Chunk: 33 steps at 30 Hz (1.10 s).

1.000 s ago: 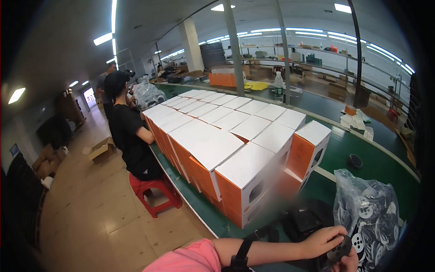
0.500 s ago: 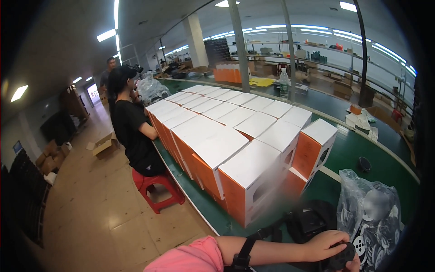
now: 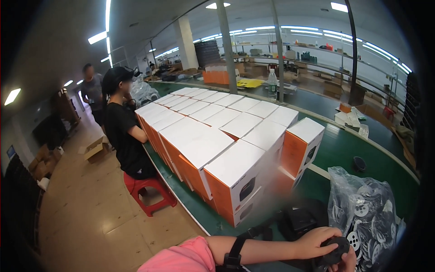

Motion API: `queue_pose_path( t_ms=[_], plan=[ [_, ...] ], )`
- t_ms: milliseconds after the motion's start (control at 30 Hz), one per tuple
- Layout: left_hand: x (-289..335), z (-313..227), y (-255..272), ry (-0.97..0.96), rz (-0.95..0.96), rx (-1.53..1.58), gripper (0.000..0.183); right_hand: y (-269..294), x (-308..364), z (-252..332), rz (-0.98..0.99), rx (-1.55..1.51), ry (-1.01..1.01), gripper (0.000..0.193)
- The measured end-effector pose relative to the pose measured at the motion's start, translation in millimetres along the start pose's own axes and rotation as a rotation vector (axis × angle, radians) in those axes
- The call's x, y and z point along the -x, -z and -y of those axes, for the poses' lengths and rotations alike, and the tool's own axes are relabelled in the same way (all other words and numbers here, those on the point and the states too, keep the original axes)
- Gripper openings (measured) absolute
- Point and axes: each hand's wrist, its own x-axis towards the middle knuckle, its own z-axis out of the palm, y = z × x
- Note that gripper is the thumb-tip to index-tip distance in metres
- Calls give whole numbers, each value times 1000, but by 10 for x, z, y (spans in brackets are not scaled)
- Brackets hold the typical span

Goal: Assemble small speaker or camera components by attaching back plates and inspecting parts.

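Note:
At the lower right, my left hand [image 3: 315, 243] reaches in from a pink sleeve and grips a round black part [image 3: 336, 250] with its fingers. My right hand [image 3: 348, 261], only partly in view, is curled against the same part from its right side. Just beyond it sits a clear plastic bag [image 3: 340, 192] packed with flat black and white discs [image 3: 361, 209], each with holes. Behind my left wrist lies a dark black device [image 3: 301, 217] with a strap, partly blurred.
Stacked white-and-orange boxes [image 3: 247, 156] fill much of the green table [image 3: 332, 149]. A black oval piece [image 3: 359, 163] lies to their right, and a water bottle [image 3: 272, 85] stands behind. On the left, a person in black [image 3: 124, 131] sits on a red stool [image 3: 149, 195]; another person [image 3: 94, 93] stands farther back.
The whole view has swung slightly right, so the boxes appear farther left. In the background, the standing person has come nearer and more into view. Both hands keep hold of the black part.

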Motion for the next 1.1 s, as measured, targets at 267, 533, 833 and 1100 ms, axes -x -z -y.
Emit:
queue_pose_path(
  t_ms=[267,533,833,1100],
  plan=[
    [-24,-84,45,120,32,93,22,76,-56,-50,-89,-68,39,28],
    [-115,-234,28,238,73,132,17,53,-47,-37,-77,-14,67,23],
    [-337,-242,12,62,117,-122,20,-5,-25,16,-112,-180,54,24],
    [-421,-101,-34,186,218,60,22,25,-25,13,-164,-171,101,25]
  ],
)
